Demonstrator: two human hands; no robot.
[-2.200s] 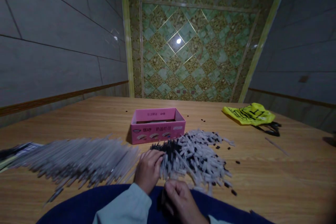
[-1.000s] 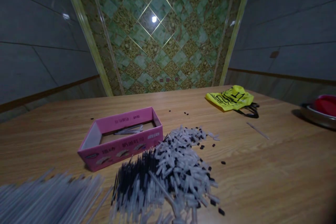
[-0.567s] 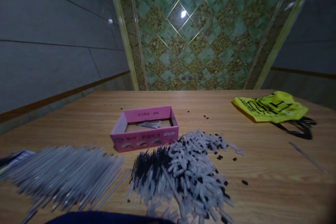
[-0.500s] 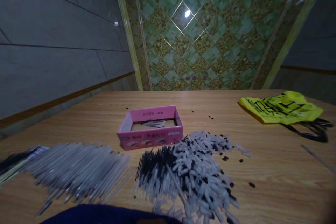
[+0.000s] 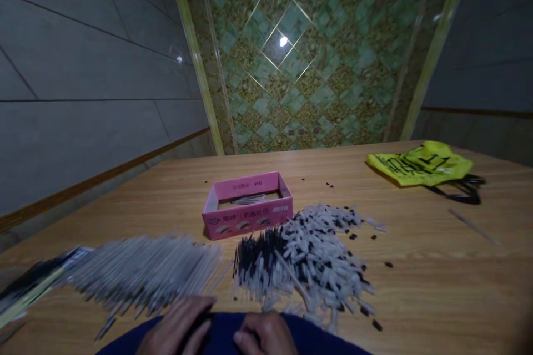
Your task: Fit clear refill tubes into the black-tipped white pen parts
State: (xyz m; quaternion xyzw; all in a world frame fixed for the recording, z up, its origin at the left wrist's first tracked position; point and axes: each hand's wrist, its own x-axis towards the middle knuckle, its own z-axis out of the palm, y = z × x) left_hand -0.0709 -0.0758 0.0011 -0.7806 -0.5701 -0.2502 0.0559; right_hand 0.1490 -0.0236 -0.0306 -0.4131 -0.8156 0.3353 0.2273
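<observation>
Both my hands sit at the bottom edge over a dark blue cloth [image 5: 325, 341] on my lap. My left hand [image 5: 177, 326] lies at the near end of a long pile of clear thin tubes [image 5: 145, 272]; its fingers are smeared. My right hand [image 5: 262, 335] has its fingers curled in, just below a heap of short pale caps and black-tipped refills [image 5: 300, 258]. What the curled fingers hold is hidden. A pink cardboard box [image 5: 245, 222] stands behind the two piles with a few pale pieces inside.
The wooden table [image 5: 437, 283] runs to tiled walls. A yellow bag [image 5: 420, 163] with black handles lies at the far right, a thin stick [image 5: 472, 226] near it. Small black bits [image 5: 387, 264] are scattered around the heap. A flat dark packet [image 5: 29, 288] lies at the left.
The camera had tipped up and swung about, so my hands left the view; now it has tipped back down and both hands show again at the bottom edge. The piles and box have not moved.
</observation>
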